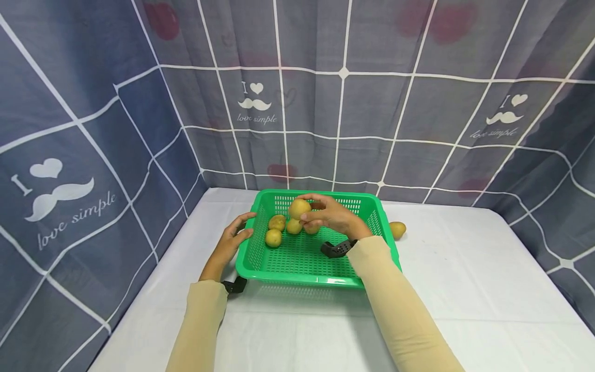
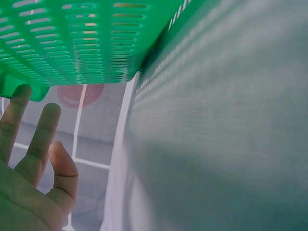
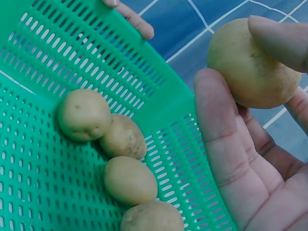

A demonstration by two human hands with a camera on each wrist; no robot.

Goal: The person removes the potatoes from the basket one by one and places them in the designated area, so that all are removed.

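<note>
Above the far part of a green plastic basket point(image 1: 297, 280), my right hand point(image 1: 332, 214) pinches a round yellow potato point(image 1: 299, 208) between thumb and fingers. The right wrist view shows this held potato point(image 3: 252, 65) raised clear of the basket wall. Several more potatoes lie on the basket floor, among them a smooth one point(image 1: 273, 238) at the near left and a spotted one point(image 3: 124, 136) touching its neighbours. At the basket's left rim rests my left hand point(image 1: 231, 240), its fingers spread and fairly straight. In the left wrist view, those fingers point(image 2: 38, 139) hang beside the slotted wall.
One potato point(image 1: 397, 230) lies on the white-covered table point(image 1: 465, 279), just outside the basket's right side. A grey checked curtain point(image 1: 307, 103) hangs close behind the basket and along the left. Black straps point(image 1: 337, 249) sit at both wrists.
</note>
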